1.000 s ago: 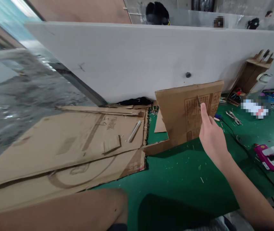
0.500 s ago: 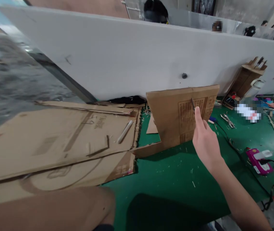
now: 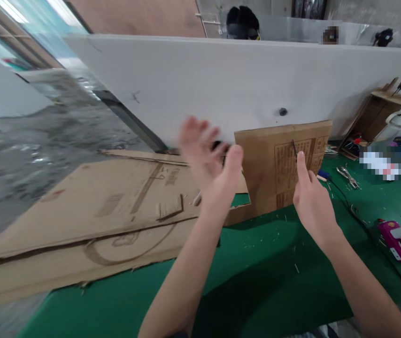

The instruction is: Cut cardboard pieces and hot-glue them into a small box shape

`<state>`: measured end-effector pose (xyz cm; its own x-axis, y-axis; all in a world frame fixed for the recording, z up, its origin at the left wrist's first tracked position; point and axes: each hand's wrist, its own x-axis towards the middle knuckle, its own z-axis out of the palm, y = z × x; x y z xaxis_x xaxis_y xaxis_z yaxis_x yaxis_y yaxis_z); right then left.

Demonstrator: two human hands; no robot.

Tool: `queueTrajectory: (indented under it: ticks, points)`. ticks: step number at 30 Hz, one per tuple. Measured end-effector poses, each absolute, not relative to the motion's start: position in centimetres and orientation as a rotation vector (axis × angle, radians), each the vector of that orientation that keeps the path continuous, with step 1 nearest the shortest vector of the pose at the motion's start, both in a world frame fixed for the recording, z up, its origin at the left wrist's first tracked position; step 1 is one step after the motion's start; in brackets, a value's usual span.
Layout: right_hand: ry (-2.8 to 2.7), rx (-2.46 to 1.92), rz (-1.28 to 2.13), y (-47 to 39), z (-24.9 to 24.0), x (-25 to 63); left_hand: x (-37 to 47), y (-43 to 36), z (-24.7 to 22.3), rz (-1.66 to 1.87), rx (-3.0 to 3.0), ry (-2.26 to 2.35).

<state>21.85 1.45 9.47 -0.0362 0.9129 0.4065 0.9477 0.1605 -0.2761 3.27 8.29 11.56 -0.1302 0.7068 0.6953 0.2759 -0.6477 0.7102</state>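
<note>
Holding a thin blade (image 3: 295, 147) in the right hand (image 3: 313, 203), just in front of the card (image 3: 261, 164), and clamping that hand's fingers on the blade's lower end. Stretching one finger along the blade, up toward the tip. Pointing the tip at the printed face of the card, with contact too small to judge. Holding up the left hand (image 3: 212, 162) by the left edge of the card and spreading its fingers apart. Overlapping that edge with the thumb in this view, too blurred for telling touch from gap. Having the card standing upright on the green bench (image 3: 274, 246), near the white partition (image 3: 204, 84) behind it. Seeing flat sheets (image 3: 88, 213) lying left of the card and reaching past the end of the bench. Seeing a small offcut (image 3: 168, 207) and a pale rod (image 3: 197, 198) on those sheets, both left of the card, the rod partly covered by the left arm. Seeing pliers (image 3: 347, 177) lying right of the card, and a brown box (image 3: 370, 118) farther right, holding upright tools. Seeing a pink power strip (image 3: 392, 240) well right of the card, nearer the body.
</note>
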Motion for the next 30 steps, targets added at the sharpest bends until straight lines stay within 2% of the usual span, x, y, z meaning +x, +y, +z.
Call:
queueTrajectory:
  ticks: [4,8,14,19,30]
  points:
    - [-1.967,-1.807,-0.139,1.6,10.1,21.5,4.7,10.3,8.0,1.623,1.638,1.004]
    - [-1.963,-1.868,-0.243,1.9,10.6,21.5,5.1,11.4,6.2,1.608,1.564,1.007]
    - [-1.965,-1.931,-0.319,2.6,11.6,21.5,4.9,11.9,6.0,1.656,1.594,0.896]
    - [-1.965,-1.954,-0.255,2.8,11.9,21.6,5.2,11.9,6.1,1.653,1.636,0.941]
    - [-1.972,-1.913,-0.374,3.6,9.2,21.8,5.3,11.3,6.8,1.632,1.704,1.122]
